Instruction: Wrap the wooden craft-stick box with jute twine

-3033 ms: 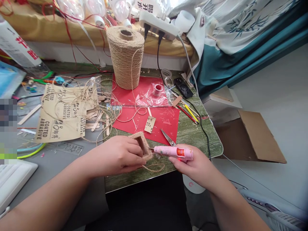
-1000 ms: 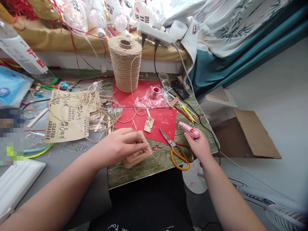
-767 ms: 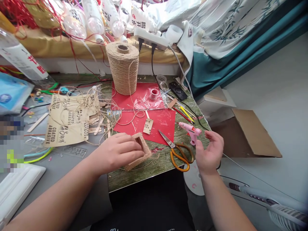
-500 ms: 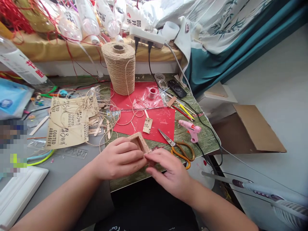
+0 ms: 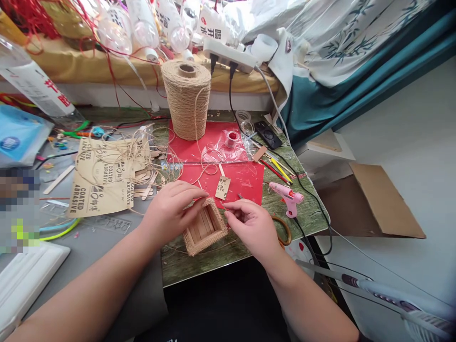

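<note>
A small square box (image 5: 208, 241) of wooden craft sticks, its rim wrapped in jute twine, tilts with its opening toward me. My left hand (image 5: 173, 206) grips its upper left side, fingers over the far edge and thumb along the near side. Just off the box's right edge, my right hand (image 5: 252, 225) has thumb and forefinger pinched together; what they hold is too small to make out. Partly hidden behind that hand lie scissors (image 5: 287, 229) with orange-brown handles. A large spool of jute twine (image 5: 187, 102) stands behind, a loose strand running down from it.
A pink glue gun (image 5: 289, 197) rests at the table's right, near pencils (image 5: 280, 171) and a black phone (image 5: 268, 134). Red sheets (image 5: 249, 183) lie under a sandpaper scrap (image 5: 223, 188). Sandpaper (image 5: 99, 178), craft sticks and tangled twine cover the left. Cords trail over the right edge.
The box has turned so its inside faces me. My left hand has shifted to its upper left side. My right hand has moved right and up, off the box, now covering the scissor blades.
</note>
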`<state>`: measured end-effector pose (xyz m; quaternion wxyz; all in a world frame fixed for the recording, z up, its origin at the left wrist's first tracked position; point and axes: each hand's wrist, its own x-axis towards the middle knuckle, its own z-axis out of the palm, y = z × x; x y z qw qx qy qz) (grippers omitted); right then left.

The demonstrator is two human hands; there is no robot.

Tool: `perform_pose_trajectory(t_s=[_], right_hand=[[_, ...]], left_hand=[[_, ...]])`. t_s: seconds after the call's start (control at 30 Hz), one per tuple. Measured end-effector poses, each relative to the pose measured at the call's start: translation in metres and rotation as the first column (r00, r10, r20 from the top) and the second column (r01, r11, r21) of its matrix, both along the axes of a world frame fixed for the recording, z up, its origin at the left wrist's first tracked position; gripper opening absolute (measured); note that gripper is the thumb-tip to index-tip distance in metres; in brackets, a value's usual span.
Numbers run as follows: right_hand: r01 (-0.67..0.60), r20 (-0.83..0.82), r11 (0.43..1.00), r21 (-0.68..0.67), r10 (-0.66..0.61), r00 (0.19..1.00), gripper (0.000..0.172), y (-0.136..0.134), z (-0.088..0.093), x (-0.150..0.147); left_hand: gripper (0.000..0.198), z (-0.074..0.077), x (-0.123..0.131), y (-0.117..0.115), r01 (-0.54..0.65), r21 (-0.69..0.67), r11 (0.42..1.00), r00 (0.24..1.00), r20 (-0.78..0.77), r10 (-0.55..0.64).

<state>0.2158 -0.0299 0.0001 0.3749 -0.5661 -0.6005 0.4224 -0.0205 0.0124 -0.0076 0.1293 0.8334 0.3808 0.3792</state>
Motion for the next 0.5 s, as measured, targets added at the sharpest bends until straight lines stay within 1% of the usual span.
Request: perform_pose_trajectory(t_s=[0.1, 0.2, 0.4, 0.5], right_hand=[[-0.021, 0.041, 1.000, -0.021, 0.022, 0.999, 0.016, 0.0030, -0.0011, -0.0016], [-0.036, 0.062, 0.998, -0.044, 0.039, 0.997, 0.015, 0.0041, 0.0014, -0.0024], [-0.049, -0.026, 0.987, -0.156, 0.046, 0.999, 0.020, 0.0080, 0.0004, -0.0077], [-0.053, -0.041, 0.983, -0.176, 0.047, 0.998, 0.020, 0.0094, 0.0030, -0.0106]], left_hand=[[0.011, -0.0009, 0.0015, 0.0017, 0.014, -0.038, 0.999, 1.000, 0.006, -0.014], [0.014, -0.0029, 0.0015, 0.0016, 0.062, -0.027, 0.998, 0.998, -0.029, -0.063], [0.017, -0.0065, 0.0017, 0.0014, 0.072, -0.025, 0.997, 0.996, -0.048, -0.073], [0.018, -0.0049, 0.0018, 0.0016, 0.107, 0.003, 0.994, 0.993, -0.059, -0.107]])
